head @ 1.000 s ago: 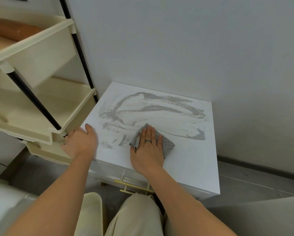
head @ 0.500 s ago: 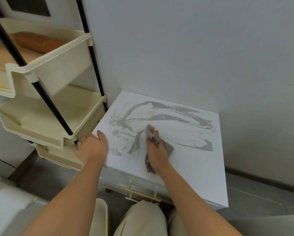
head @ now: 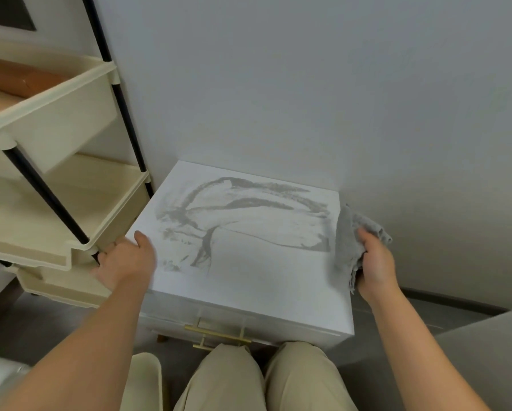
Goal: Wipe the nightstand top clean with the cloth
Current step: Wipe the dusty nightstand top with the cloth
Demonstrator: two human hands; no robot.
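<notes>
The white nightstand top (head: 272, 280) lies in front of me, with grey dust streaks (head: 240, 209) smeared over its back and left half. My right hand (head: 376, 265) grips the crumpled grey cloth (head: 348, 241) at the top's right edge, lifted and hanging partly past that edge. My left hand (head: 124, 262) rests on the front left corner of the top, fingers curled over the left edge, holding nothing.
A cream shelf rack (head: 56, 185) with black poles stands close against the nightstand's left side. A grey wall rises right behind. A gold drawer handle (head: 219, 333) sits on the nightstand's front above my knees. A grey padded surface (head: 486, 351) is at lower right.
My right hand swept the cloth from the middle of the top to the right edge and lifted it. The wiped strip in front looks cleaner. My left hand stayed put.
</notes>
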